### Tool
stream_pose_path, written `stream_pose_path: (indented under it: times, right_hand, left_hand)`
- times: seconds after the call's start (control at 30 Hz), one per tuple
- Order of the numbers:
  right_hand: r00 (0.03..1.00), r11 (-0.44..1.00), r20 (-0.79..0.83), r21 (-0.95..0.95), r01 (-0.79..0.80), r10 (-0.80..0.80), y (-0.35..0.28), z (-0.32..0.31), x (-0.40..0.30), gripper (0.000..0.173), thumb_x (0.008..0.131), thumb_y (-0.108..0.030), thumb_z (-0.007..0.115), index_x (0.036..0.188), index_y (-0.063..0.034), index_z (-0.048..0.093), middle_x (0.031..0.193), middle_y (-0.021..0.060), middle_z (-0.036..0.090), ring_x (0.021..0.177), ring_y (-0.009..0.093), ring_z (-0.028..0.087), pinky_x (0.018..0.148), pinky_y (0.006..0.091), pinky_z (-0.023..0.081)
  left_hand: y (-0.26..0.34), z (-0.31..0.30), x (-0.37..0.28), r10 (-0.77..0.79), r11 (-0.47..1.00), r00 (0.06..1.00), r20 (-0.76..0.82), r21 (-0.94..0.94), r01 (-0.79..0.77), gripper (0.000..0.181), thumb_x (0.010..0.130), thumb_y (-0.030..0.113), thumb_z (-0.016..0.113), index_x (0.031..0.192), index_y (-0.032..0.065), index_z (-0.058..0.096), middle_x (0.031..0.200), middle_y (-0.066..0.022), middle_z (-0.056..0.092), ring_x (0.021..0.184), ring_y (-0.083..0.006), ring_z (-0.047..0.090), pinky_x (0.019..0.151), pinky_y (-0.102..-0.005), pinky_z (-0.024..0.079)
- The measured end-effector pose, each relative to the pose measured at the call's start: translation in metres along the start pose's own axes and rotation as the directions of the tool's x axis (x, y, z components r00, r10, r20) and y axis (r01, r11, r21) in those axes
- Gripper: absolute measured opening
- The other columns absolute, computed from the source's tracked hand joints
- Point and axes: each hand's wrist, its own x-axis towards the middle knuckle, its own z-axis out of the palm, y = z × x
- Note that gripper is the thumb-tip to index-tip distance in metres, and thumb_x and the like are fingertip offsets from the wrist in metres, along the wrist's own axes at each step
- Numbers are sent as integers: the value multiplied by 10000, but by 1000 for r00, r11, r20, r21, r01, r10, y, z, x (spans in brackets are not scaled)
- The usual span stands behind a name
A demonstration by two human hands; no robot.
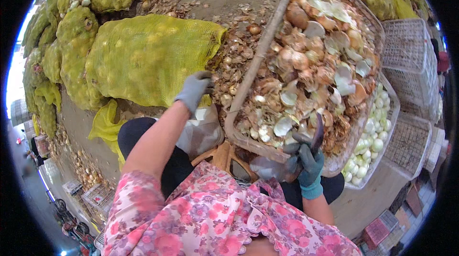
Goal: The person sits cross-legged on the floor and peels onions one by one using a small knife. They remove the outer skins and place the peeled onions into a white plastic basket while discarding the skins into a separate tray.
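Note:
My left hand (195, 91), in a grey glove, reaches to the lower edge of the mouth of a yellow mesh sack (154, 58) full of onions. Its fingers are blurred, and whether they grip anything is unclear. Loose onions (226, 99) and dry skins spill out beside the fingertips. In a dark glove with a teal cuff, my right hand (310, 164) is closed around a knife (318, 132), whose dark, curved end points up. That hand is over the near edge of a large crate (247, 91) heaped with onion skins (304, 62) and a few onions.
Peeled onions (369, 145) fill a white crate on the right, partly under the skin-filled one. Stacked white plastic crates (405, 58) stand beyond it. More full mesh sacks (77, 51) line the left. A crumpled yellow sack (107, 123) lies by my left knee.

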Motion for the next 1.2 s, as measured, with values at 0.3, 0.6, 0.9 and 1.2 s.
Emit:
stream_pose_path:
  times: [0.3,0.6,0.9,1.2]
  right_hand:
    - [994,987,-111,-162,-20,2,15,-8,-4,313,949,-63,479,1227,34,586,919,185,704,591,162,640,569,285,527]
    - [962,988,-228,43,-145,151,26,-12,-13,505,939,-20,465,1419,-132,357,917,223,684,585,235,652,542,352,557]
    - [948,986,-273,-3,-168,161,9,5,-5,292,962,-72,476,1237,-16,556,885,227,683,568,228,656,507,317,545]
    - [993,993,-111,-110,-50,38,10,2,-3,318,1001,-118,441,1277,14,527,903,163,695,593,155,637,526,265,508]
  left_hand:
    - [-30,20,110,303,127,943,134,975,-180,343,806,68,583,1146,25,574,1223,-238,553,1046,-380,611,883,-439,519]
    - [38,-29,165,559,-19,798,226,966,-260,256,848,59,533,1096,63,599,1084,-175,597,955,-338,635,787,-414,538]
    - [17,23,210,370,19,922,115,991,-131,220,883,120,538,1096,112,594,969,-181,624,898,-343,660,732,-453,546]
    - [62,-1,75,136,791,965,223,561,-242,728,738,242,778,1350,0,467,1255,-222,590,1080,-310,621,928,-362,496]
